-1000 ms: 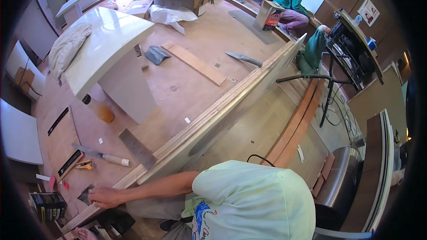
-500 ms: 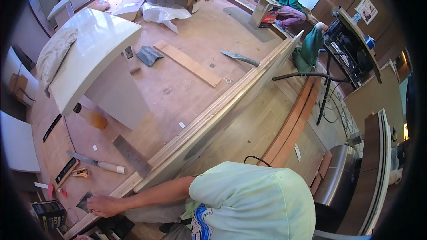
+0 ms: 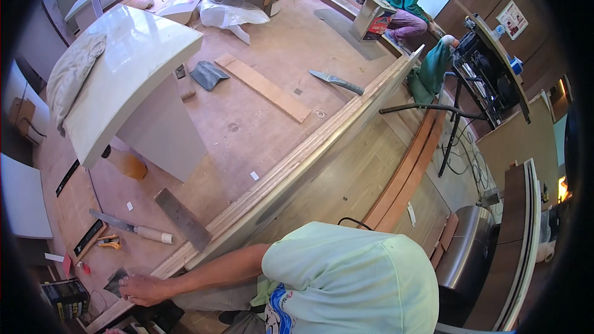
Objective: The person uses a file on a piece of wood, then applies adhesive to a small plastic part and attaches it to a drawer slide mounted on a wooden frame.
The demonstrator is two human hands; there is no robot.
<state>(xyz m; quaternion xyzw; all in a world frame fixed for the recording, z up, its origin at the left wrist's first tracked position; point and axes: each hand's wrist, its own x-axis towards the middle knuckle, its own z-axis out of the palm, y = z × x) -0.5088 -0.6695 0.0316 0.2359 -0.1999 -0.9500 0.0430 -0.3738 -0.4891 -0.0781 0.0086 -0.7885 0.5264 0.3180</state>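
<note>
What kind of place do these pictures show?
Probably a room under renovation or fit-out: a long plywood board edge crosses a bare wooden floor, hand trowels lie about, and a table saw stands nearby.

One hand [image 3: 143,288] in view, resting at near end of one long plywood panel [image 3: 297,167]. Just beyond hand: one small dark trowel [image 3: 115,281], one white-handled saw [image 3: 133,229], one grey flat bar [image 3: 181,219]. Far beyond hand: one loose plank [image 3: 263,87], one long-bladed trowel [image 3: 337,81], one white curved counter [image 3: 120,74]. Far to right of hand: one crouching person in teal [image 3: 408,3], one table saw [image 3: 489,71].
</note>
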